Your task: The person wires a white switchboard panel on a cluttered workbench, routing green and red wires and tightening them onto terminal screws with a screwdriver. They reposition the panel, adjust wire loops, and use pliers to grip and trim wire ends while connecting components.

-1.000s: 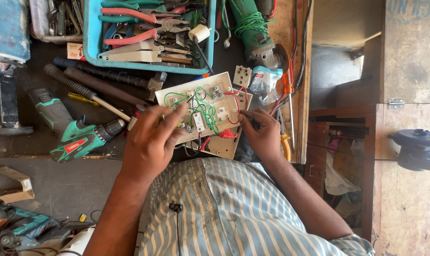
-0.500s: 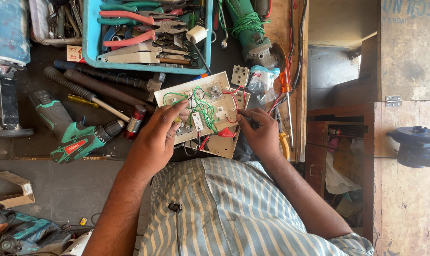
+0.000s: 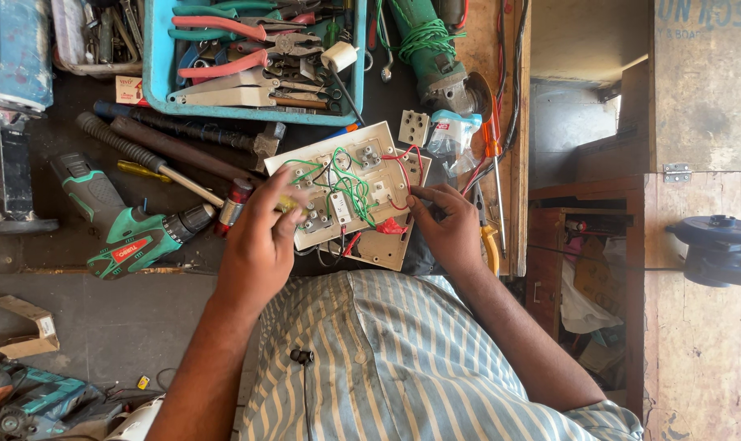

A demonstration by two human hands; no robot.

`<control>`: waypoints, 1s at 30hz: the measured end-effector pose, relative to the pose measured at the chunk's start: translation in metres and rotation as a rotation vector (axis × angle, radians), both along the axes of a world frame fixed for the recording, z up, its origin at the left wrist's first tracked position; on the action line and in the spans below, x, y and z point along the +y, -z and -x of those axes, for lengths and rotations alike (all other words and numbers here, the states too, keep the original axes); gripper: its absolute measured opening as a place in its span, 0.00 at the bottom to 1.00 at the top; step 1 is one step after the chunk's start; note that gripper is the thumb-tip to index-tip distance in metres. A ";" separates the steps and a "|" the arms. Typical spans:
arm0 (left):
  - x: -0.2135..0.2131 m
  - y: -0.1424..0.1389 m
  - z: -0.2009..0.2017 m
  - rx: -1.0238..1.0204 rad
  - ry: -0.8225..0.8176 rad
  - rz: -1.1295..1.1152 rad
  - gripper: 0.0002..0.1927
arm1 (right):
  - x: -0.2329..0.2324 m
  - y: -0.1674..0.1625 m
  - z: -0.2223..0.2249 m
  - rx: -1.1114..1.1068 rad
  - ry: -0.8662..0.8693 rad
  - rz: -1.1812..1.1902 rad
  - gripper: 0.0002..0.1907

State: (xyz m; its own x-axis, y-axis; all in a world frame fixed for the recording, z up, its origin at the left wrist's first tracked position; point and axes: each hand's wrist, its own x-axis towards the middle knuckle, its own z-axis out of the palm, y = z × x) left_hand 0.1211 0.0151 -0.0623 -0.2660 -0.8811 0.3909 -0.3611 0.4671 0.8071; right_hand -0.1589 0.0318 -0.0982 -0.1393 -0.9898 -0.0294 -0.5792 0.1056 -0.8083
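A white switch board (image 3: 346, 192) with its back turned up lies on the dark surface (image 3: 117, 335), just in front of the person's striped shirt (image 3: 387, 359). Green wires (image 3: 350, 186) and red wires (image 3: 403, 175) loop across its small switch modules.

The left hand (image 3: 260, 241) rests on the board's left edge, its grip narrow, fingers curled around what looks like a yellow-handled screwdriver (image 3: 287, 204) whose tip points into the wiring; most of the tool is hidden by the fingers. The right hand (image 3: 448, 229) holds the board's right edge, its fingertips pinched on a red wire there.

Just beyond the board, a blue tray (image 3: 158, 82) holds pliers and cutters with red and green handles. Between the tray and the board lies a hammer (image 3: 191, 135), with long dark tool handles beside it. Left of the board, well clear of the left hand, sits a green cordless drill (image 3: 129, 233). Beyond the board's right corner lies a green angle grinder (image 3: 432, 53) with a cable wound around it, and a loose white socket plate (image 3: 413, 128) sits just beside that corner.
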 end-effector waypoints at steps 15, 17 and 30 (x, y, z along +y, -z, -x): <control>0.023 0.030 -0.008 0.078 -0.215 -0.262 0.12 | 0.006 0.005 -0.011 0.037 0.036 0.077 0.12; 0.024 0.044 -0.009 0.220 -0.171 -0.402 0.11 | 0.007 0.010 -0.013 0.068 0.053 0.113 0.12; 0.035 0.044 -0.051 0.265 0.362 -0.475 0.06 | 0.063 -0.024 -0.048 0.294 0.197 0.583 0.06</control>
State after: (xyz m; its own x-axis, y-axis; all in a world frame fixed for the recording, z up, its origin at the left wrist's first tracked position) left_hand 0.1717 0.0503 -0.1066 -0.5262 -0.8471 0.0742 -0.0083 0.0923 0.9957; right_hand -0.1113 0.0946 -0.0740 -0.2390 -0.7878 0.5677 -0.7982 -0.1735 -0.5768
